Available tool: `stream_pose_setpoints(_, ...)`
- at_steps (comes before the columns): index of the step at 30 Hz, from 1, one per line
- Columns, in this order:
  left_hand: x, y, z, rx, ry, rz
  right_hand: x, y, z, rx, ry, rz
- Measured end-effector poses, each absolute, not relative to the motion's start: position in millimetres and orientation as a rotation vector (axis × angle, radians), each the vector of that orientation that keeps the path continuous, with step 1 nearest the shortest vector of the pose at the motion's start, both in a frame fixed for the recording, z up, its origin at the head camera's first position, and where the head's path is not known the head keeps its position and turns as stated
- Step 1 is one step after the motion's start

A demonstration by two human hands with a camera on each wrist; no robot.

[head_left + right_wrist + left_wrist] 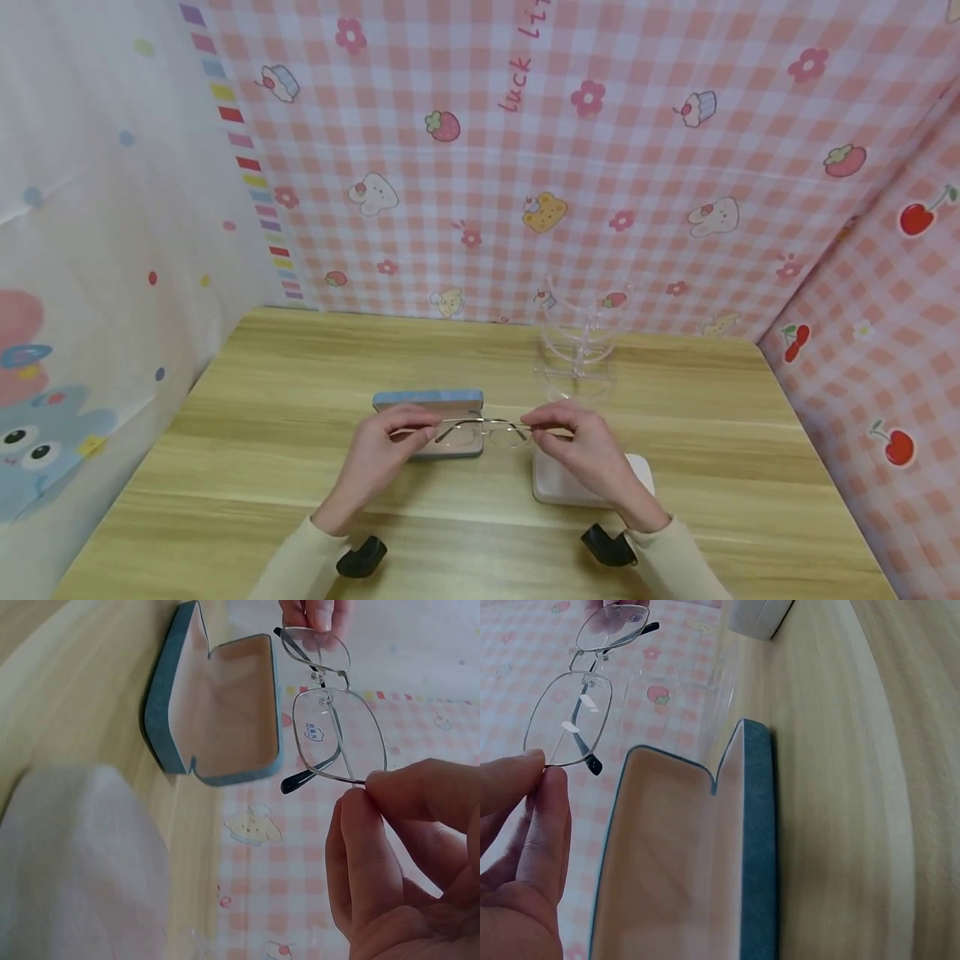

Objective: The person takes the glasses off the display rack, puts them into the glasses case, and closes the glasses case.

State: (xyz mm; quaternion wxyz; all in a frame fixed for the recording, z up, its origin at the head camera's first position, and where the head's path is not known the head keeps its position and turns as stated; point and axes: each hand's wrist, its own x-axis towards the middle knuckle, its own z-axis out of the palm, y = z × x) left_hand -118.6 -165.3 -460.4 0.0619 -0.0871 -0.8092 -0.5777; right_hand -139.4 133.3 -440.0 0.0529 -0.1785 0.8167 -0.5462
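Observation:
A pair of thin metal-framed eyeglasses (482,420) hangs above the table between both hands, its dark-tipped temples folded behind the lenses. My left hand (378,446) pinches one outer end of the frame with thumb and fingertips. At the opposite end, my right hand (585,446) pinches the rim the same way. A printed mark shows on one lens (314,733) in the right wrist view. Behind and below the left hand, a blue glasses case (759,825) lies open, its pinkish lining (232,705) visible with nothing seen inside.
Under the right hand lies a closed white case (639,477), partly covered by the forearm. A clear display stand (578,358) is at the back of the wooden table (300,358), near the checked curtain (480,183).

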Motion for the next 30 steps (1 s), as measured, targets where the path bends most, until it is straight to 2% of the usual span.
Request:
stream_pose_setpoints(8, -112.7, -181.1, -464.7, -0.072, -2.428, -1.858, -137.5, 111.3, -446.3, -0.585, 2.5, -1.659)
stream_pose_setpoints(30, -114.2, -213.1, -476.0, 0.153, -2.465, -1.819, -147.6, 62.6, -463.7, -0.565, 2.704, -1.557)
